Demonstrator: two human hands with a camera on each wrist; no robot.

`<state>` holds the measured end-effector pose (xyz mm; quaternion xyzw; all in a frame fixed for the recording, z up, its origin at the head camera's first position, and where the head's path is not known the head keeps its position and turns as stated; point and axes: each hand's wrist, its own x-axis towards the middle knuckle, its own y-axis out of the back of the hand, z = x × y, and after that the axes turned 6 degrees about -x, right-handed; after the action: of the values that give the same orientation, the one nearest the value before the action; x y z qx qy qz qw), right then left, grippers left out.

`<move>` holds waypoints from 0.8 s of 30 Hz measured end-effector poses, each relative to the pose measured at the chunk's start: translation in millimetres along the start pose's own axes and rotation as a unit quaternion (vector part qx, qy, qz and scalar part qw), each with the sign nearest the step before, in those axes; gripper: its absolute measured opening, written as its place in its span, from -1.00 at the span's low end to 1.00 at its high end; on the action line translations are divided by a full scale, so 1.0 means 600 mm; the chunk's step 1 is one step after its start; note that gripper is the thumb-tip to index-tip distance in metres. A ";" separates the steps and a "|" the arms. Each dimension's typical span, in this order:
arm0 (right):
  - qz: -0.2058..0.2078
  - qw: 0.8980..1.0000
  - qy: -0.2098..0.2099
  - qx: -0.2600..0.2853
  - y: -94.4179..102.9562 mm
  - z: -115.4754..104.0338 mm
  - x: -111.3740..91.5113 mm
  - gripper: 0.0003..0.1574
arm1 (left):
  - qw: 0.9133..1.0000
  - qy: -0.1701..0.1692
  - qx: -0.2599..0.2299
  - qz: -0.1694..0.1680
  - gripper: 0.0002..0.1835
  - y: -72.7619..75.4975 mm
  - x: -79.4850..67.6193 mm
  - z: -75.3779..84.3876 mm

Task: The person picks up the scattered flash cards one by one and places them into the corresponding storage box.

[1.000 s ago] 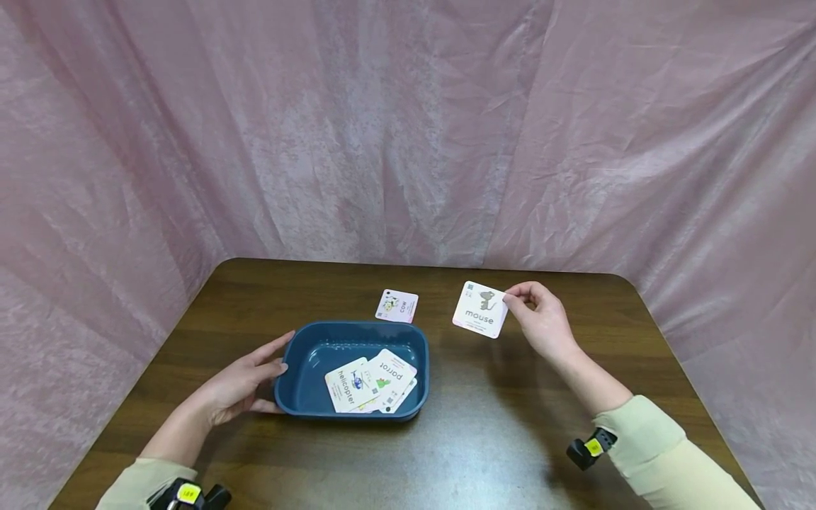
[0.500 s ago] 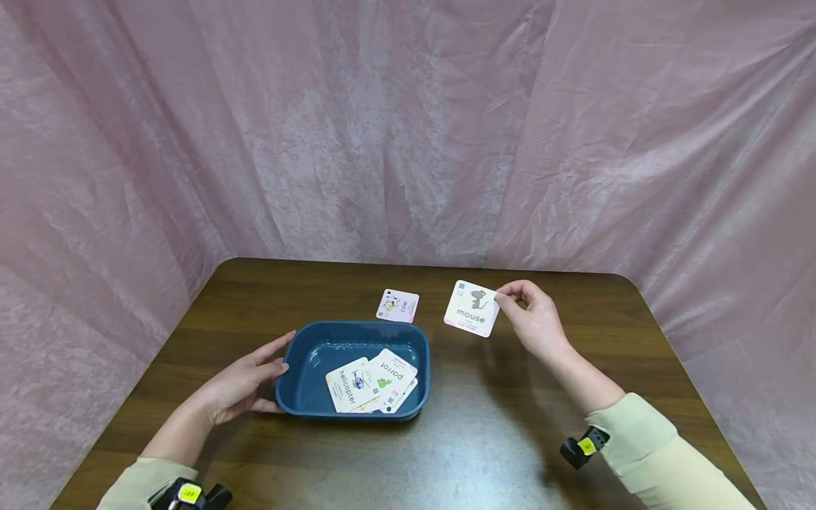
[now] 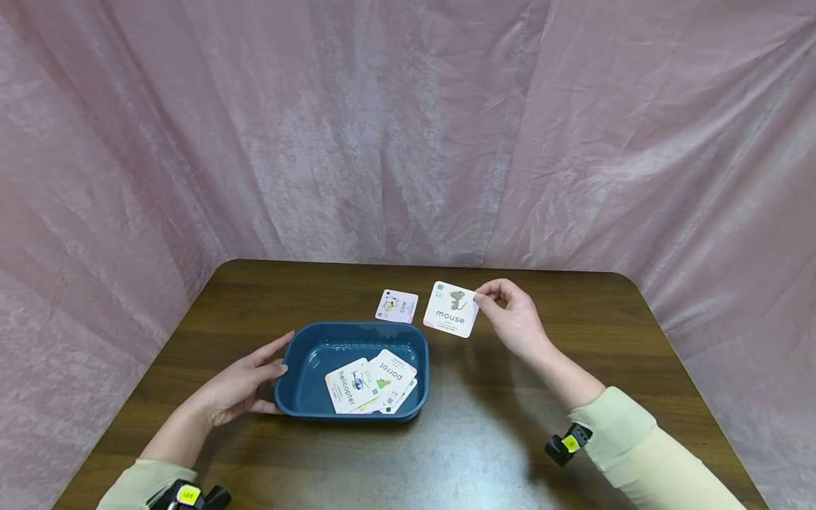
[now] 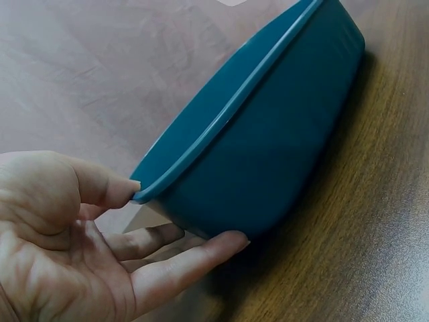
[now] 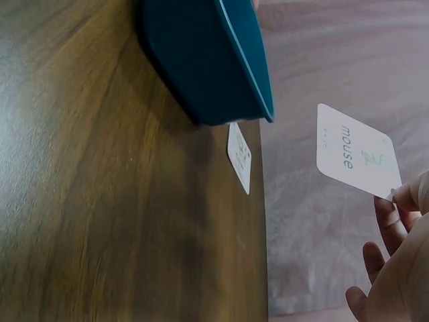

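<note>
My right hand (image 3: 513, 322) pinches a white flashcard (image 3: 450, 309) by its right edge, between thumb and forefinger. It shows a mouse picture and the word "mouse", and in the right wrist view it is held above the table. My left hand (image 3: 239, 386) rests against the left end of a blue plastic bin (image 3: 352, 416). In the left wrist view the thumb touches the rim and the extended fingers (image 4: 201, 265) lie along the outer wall. Inside the bin, a helicopter card (image 3: 347, 386) and a parrot card (image 3: 394, 372) overlap other cards, which are partly hidden.
A cow card (image 3: 397, 306) lies on the table just behind the bin, to the left of the mouse card. The brown wooden table (image 3: 306, 467) has rounded back corners. Pink curtains (image 3: 395, 127) hang behind it and at both sides.
My right hand has carried the mouse card leftward, nearer the cow card and the bin. The left hand, the bin and the other cards stay where they were.
</note>
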<state>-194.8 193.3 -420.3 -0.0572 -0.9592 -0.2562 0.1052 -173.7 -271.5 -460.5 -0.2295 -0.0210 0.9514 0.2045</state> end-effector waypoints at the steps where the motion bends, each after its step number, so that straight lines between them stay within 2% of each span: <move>1: -0.001 1.000 0.002 0.002 -0.002 -0.002 0.000 -0.85 | 1.000 -0.001 0.001 -0.001 -0.24 0.000 0.000 0.000; 24: -0.026 1.000 0.011 0.005 -0.046 -0.024 0.005 -0.87 | 1.000 0.004 0.000 0.005 -0.26 -0.002 -0.002 0.002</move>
<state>-199.8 162.6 -420.8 -0.0291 -0.9603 -0.2549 0.1092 -173.1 -271.0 -458.5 -0.2330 -0.0194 0.9515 0.2000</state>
